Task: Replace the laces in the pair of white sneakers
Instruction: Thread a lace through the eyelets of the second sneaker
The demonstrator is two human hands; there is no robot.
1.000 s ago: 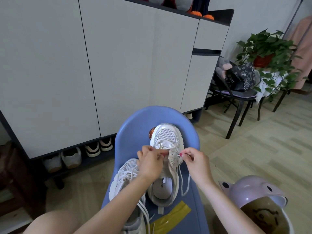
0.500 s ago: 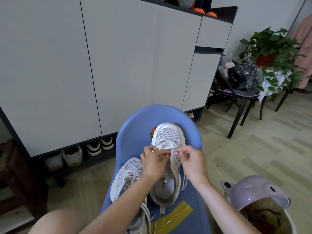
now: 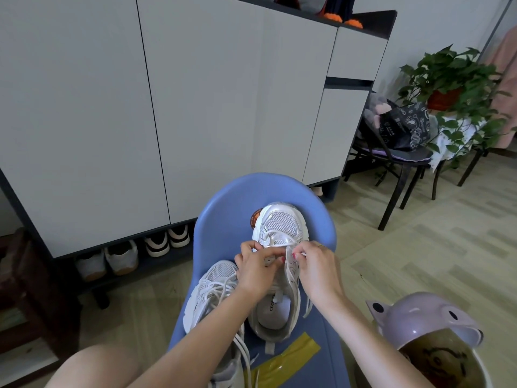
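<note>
1. Your right hand is curled, thumb and forefinger pinching the white tip of a lace at the right edge of the far sneaker's eyelets
2. Your left hand is curled over the tongue area of the same shoe, its fingertips pressed together on the upper just left of the right hand; whether they pinch lace or only fabric I cannot tell
3. The far sneaker lies on the blue chair seat, toe pointing away from you, its opening and insole showing near you; a loop of lace crosses the mesh toe
4. The near sneaker sits just left of it, partly under your left forearm, fully threaded, with loose white laces trailing toward you
5. A strip of yellow tape is stuck on the seat near the far sneaker's heel
6. To the right, on the floor, stands a lilac bin with its lid tipped open
7. Beyond the chair a white cabinet holds shoes in its low open shelf; far right are a dark chair with a bag and a potted plant
</note>
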